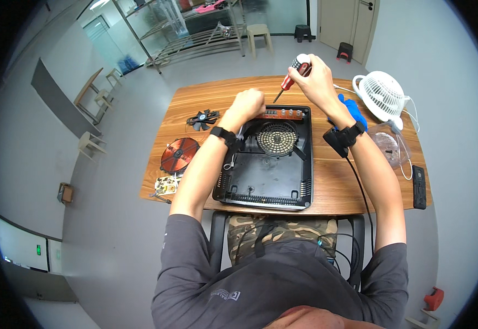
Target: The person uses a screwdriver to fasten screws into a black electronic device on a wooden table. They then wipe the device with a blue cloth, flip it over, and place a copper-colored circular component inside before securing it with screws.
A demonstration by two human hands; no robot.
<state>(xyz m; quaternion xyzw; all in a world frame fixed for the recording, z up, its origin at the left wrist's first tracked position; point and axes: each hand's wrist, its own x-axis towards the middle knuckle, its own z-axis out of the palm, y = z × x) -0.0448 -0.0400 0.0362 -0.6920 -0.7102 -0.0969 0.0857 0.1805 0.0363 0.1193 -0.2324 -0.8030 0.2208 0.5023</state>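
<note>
My right hand (316,82) is closed round the red, white and black handle of a screwdriver (288,81), held above the far edge of an open black appliance housing (266,175). The screwdriver's shaft slants down and left, its tip close to my left hand (250,103). That hand is curled shut at the housing's far left corner, beside an orange-red circuit board strip (282,114); whatever its fingers hold is hidden. Inside the housing, a round vent grille (276,138) shows below the strip, and a white cable connector (229,164) lies along the left side.
On the wooden table (332,186), a black fan (202,119), a copper coil disc (179,155) and a circuit board (166,185) lie left. Rightward are a blue glove (354,109), white caged fan (381,96), clear plastic container (388,145) and black strip (419,187). A black cable (362,189) trails from my right wrist.
</note>
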